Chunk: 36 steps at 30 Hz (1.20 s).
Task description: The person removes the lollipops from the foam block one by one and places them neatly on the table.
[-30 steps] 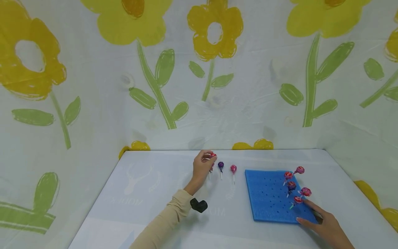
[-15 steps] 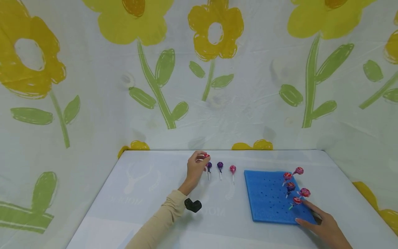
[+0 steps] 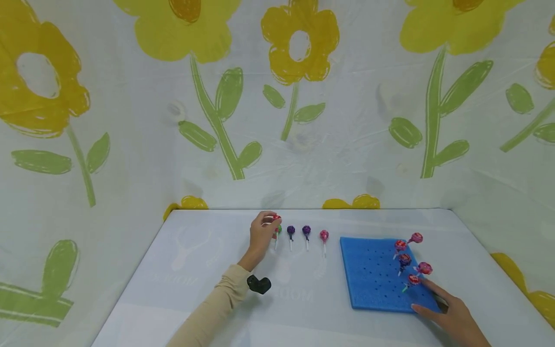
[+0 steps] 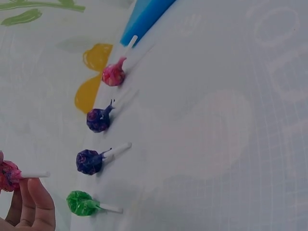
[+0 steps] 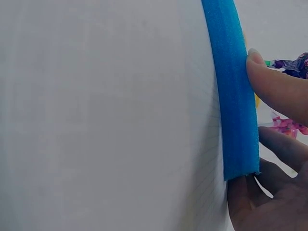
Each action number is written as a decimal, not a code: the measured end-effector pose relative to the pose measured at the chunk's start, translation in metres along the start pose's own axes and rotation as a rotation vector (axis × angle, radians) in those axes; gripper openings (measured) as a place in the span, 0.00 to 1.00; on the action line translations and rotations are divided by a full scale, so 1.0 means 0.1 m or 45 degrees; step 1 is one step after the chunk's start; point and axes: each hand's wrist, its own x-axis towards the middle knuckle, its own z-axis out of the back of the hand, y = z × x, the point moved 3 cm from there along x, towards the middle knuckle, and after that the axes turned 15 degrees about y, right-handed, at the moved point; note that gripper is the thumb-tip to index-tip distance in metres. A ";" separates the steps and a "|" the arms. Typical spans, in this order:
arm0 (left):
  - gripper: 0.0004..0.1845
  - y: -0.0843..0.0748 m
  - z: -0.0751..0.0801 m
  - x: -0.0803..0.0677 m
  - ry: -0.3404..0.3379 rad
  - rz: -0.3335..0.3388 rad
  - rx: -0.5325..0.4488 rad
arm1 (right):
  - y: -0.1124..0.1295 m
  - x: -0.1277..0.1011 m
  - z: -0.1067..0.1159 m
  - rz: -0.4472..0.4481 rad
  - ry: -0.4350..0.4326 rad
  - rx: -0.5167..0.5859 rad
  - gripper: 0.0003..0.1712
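A white table (image 3: pixel 208 270) carries a blue foam board with rows of holes (image 3: pixel 373 274); five wrapped lollipops stand in its right side. The right hand (image 3: pixel 451 315) rests at the board's near right corner — the right wrist view alone shows its fingers lying fairly straight along the foam edge. The left hand (image 3: pixel 261 234) pinches a red wrapped lollipop (image 4: pixel 8 175) by the stick — only the left wrist view shows a green lollipop (image 4: pixel 79 203), two purple ones and a pink one lying in a row
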 end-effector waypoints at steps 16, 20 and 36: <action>0.14 0.17 0.27 -0.01 -0.111 0.097 0.213 | -0.17 0.13 -0.01 0.006 -0.025 -0.004 0.62; 0.14 0.21 0.34 0.01 -0.128 0.141 0.244 | -0.21 0.16 -0.02 -0.002 -0.010 0.019 0.62; 0.11 0.31 0.39 0.09 -0.130 0.186 0.483 | 0.04 -0.05 -0.01 0.014 -0.032 -0.012 0.62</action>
